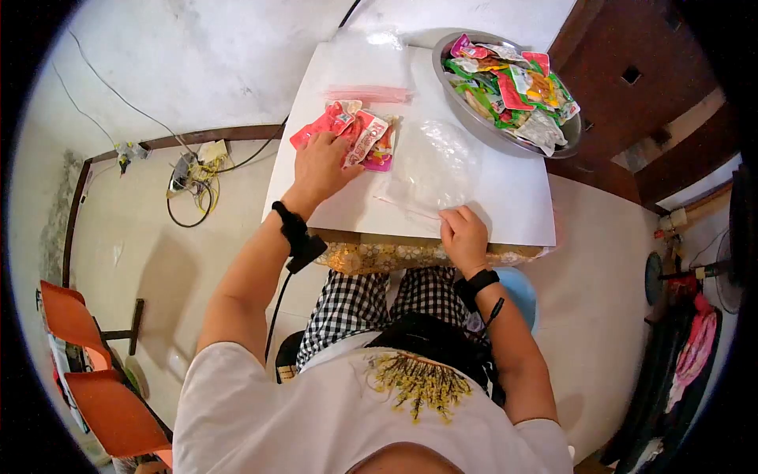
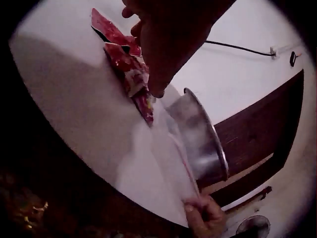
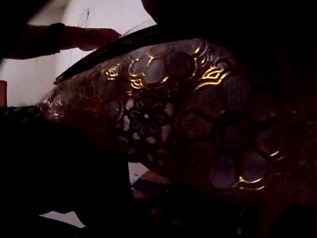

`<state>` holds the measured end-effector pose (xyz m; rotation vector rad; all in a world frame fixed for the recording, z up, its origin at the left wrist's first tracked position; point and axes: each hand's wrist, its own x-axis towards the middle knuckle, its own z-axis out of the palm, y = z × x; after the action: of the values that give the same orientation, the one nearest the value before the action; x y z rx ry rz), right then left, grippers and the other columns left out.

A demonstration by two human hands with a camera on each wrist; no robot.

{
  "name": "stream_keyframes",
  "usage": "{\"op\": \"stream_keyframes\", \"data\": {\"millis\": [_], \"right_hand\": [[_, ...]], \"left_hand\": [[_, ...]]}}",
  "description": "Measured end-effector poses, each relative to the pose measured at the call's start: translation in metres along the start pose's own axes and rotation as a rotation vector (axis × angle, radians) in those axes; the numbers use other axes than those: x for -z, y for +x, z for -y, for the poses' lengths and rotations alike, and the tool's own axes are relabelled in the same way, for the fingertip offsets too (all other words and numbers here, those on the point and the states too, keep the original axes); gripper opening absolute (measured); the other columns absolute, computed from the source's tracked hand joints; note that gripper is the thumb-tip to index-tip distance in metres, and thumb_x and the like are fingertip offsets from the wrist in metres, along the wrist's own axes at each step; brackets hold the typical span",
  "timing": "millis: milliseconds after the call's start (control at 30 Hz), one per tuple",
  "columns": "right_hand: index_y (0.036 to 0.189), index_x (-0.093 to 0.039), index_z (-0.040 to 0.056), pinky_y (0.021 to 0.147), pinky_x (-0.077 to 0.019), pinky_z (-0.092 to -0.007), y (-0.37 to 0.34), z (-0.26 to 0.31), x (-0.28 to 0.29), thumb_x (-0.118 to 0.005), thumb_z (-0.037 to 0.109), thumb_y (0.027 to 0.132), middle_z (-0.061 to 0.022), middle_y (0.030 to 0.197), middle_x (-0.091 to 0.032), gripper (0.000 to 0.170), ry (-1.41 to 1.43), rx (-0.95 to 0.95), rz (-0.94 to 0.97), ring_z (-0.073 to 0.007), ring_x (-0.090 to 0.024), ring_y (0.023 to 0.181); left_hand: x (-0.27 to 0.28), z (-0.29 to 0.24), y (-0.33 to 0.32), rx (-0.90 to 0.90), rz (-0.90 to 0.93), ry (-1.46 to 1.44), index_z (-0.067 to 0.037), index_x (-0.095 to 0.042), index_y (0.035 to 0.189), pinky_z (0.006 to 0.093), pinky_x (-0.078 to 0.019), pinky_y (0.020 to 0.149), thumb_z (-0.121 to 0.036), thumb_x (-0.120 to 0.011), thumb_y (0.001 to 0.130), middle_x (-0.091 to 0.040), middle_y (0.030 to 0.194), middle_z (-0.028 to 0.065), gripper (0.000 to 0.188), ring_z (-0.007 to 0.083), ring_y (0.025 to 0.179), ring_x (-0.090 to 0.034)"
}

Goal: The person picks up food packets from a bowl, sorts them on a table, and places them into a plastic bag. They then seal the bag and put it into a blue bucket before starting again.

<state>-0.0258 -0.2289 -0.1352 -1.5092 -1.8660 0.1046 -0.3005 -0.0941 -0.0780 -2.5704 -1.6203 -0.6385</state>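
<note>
On the white tabletop, a small pile of red and pink snack packets lies at the left middle. My left hand rests over the pile's near left side, fingers spread across the packets and thumb out to the right. To the right of them a clear plastic bag lies flat. Its near edge is pinched between the thumb and fingers of my right hand, close to the table's front edge. In the left wrist view the left hand is dark above the packets, and the right hand grips the bag's edge.
A steel basin heaped with colourful packets stands at the table's back right. Several more clear bags with pink edges are stacked at the back. Below the table's right front is a blue tub. Patterned cloth hangs under the tabletop.
</note>
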Motion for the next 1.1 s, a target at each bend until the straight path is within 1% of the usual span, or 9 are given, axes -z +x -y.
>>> {"op": "stream_keyframes", "data": {"millis": [133,233,433,533,700,900,1033,1067,1100], "right_hand": [[0.091,-0.066,0.0066,0.066,-0.0483,-0.0415,-0.002,-0.004,-0.002,-0.063,0.005,0.077,-0.0102,0.084,-0.059,0.014,0.002,-0.031,0.002,-0.0318,-0.059,0.077],[0.091,-0.066,0.0067,0.066,-0.0482,-0.0416,-0.001,-0.001,-0.001,-0.063,0.006,0.078,-0.0104,0.083,-0.059,0.014,0.010,-0.041,0.008,-0.0321,-0.059,0.077],[0.090,-0.066,0.0062,0.066,-0.0482,-0.0423,-0.001,-0.002,0.000,-0.062,0.006,0.079,-0.0109,0.083,-0.059,0.011,-0.003,-0.040,0.010,-0.0324,-0.059,0.075],[0.090,-0.066,0.0055,0.066,-0.0483,-0.0426,-0.001,-0.001,0.000,-0.062,0.007,0.080,-0.0118,0.084,-0.059,0.011,0.006,-0.052,0.006,-0.0328,-0.059,0.075],[0.093,-0.064,0.0040,0.066,-0.0483,-0.0421,-0.003,-0.007,-0.006,-0.063,0.008,0.081,-0.0131,0.085,-0.059,0.013,0.064,-0.062,-0.025,-0.0331,-0.059,0.076],[0.087,-0.062,0.0044,0.066,-0.0474,-0.0419,-0.003,-0.003,0.001,-0.064,0.010,0.082,-0.0119,0.083,-0.059,0.007,0.110,-0.118,0.021,-0.0325,-0.058,0.075],[0.085,-0.059,0.0028,0.063,-0.0462,-0.0377,-0.003,-0.006,-0.001,-0.065,0.008,0.083,-0.0115,0.081,-0.057,0.008,0.063,-0.025,-0.001,-0.0287,-0.057,0.071],[0.084,-0.060,0.0034,0.064,-0.0466,-0.0391,-0.004,-0.006,-0.001,-0.065,0.009,0.083,-0.0115,0.081,-0.057,0.007,0.059,-0.040,0.001,-0.0300,-0.057,0.071],[0.083,-0.061,0.0041,0.064,-0.0469,-0.0405,-0.004,-0.005,-0.001,-0.064,0.010,0.083,-0.0115,0.080,-0.057,0.006,0.055,-0.055,0.003,-0.0312,-0.056,0.072]], "left_hand": [[-0.004,-0.004,0.007,0.070,0.054,0.010,-0.006,-0.066,0.093,0.0441,-0.0444,0.084,-0.041,-0.079,0.066,-0.060,0.102,0.0114,0.045,0.0296,0.103,-0.055],[-0.006,-0.012,0.008,0.037,0.165,0.080,-0.005,-0.066,0.093,0.0450,-0.0468,0.079,-0.033,-0.073,0.075,-0.062,0.097,0.0143,0.034,0.0326,0.099,-0.058],[-0.017,0.003,0.009,0.089,0.012,-0.040,-0.002,-0.064,0.091,0.0474,-0.0505,0.071,-0.013,-0.052,0.086,-0.066,0.086,0.0178,0.017,0.0373,0.082,-0.064],[0.000,0.008,0.005,0.240,-0.085,-0.374,0.001,-0.063,0.091,0.0455,-0.0515,0.072,-0.011,-0.050,0.086,-0.067,0.088,0.0186,0.018,0.0379,0.078,-0.064],[0.031,-0.002,-0.024,0.456,0.066,-1.041,-0.002,-0.063,0.091,0.0236,-0.0461,0.048,-0.012,-0.053,0.092,-0.063,0.079,0.0014,0.014,0.0080,0.065,-0.058],[0.047,-0.014,-0.053,0.476,0.098,-1.202,-0.004,-0.064,0.099,0.0217,-0.0437,0.050,-0.011,-0.052,0.094,-0.063,0.080,-0.0011,0.014,0.0062,0.065,-0.056],[0.045,-0.029,-0.076,0.295,-0.042,-1.062,-0.003,-0.064,0.109,0.0215,-0.0484,0.064,-0.002,-0.052,0.095,-0.066,0.087,-0.0006,0.019,0.0057,0.076,-0.059],[0.028,-0.020,-0.080,0.035,-0.133,-1.007,-0.005,-0.066,0.112,0.0260,-0.0520,0.076,0.004,-0.054,0.091,-0.069,0.096,0.0058,0.026,0.0145,0.088,-0.065],[0.031,-0.022,-0.082,-0.042,-0.168,-0.801,-0.009,-0.068,0.111,0.0291,-0.0518,0.081,0.006,-0.056,0.088,-0.067,0.104,0.0107,0.030,0.0212,0.099,-0.064]]}}
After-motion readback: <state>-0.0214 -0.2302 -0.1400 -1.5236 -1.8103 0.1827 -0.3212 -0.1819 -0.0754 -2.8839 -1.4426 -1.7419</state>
